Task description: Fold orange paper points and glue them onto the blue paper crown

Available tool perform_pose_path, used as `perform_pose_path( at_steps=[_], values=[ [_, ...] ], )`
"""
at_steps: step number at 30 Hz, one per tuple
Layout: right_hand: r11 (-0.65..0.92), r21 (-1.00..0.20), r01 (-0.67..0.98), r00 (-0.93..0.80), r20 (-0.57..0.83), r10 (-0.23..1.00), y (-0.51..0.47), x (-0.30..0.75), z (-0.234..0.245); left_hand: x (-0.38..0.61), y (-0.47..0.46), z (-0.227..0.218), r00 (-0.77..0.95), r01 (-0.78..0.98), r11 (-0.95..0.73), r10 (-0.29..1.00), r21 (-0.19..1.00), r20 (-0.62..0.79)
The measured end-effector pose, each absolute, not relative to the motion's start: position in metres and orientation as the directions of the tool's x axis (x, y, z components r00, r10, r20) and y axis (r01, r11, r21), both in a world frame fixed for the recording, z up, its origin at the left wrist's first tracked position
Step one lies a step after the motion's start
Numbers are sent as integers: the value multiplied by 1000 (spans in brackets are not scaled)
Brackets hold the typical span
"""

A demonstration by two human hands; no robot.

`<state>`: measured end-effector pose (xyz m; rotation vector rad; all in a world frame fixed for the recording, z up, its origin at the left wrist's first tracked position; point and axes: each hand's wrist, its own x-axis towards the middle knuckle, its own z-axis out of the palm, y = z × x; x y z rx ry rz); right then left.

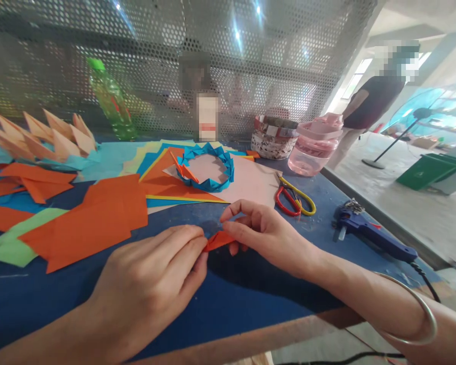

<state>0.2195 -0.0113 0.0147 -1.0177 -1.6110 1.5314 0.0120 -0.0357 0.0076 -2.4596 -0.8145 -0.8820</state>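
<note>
Between my two hands is a small folded piece of orange paper (pixel 217 240), held just above the blue tabletop. My left hand (pixel 152 271) pinches its left end, and the fingertips hide part of it. At the other end, my right hand (pixel 256 228) grips the paper between thumb and fingers. Beyond them a ring of folded blue paper (pixel 228 175), with an orange folded piece (pixel 188 171) on its left side, lies on stacked coloured sheets (pixel 253 185). Orange paper strips (pixel 95 223) are spread left of my left hand.
Red-and-yellow scissors (pixel 296 197) and a blue glue gun (pixel 376 233) lie at the right. A pink bottle (pixel 315 144), a paper-woven basket (pixel 274 138) and a green bottle (pixel 114 104) stand along the mesh screen (pixel 144 50). A peach-and-blue folded paper piece (pixel 53 139) sits far left. A person (pixel 378 99) stands beyond.
</note>
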Motion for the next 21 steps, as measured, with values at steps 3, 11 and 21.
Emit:
perform_pose_path(
  at_steps=[3, 11, 21],
  values=[
    [22, -999, 35, -456, 4, 890, -13, 221, 16, 11, -31, 7, 532, 670, -741, 523, 46, 666],
    [74, -983, 165, -468, -12, 884, -9, 219, 10, 9, -6, 17, 260, 390, -76, 965, 918, -31],
    [164, -939, 302, -567, -38, 823, -14, 217, 8, 5, -7, 10, 323, 279, -44, 945, 959, -50]
  ],
)
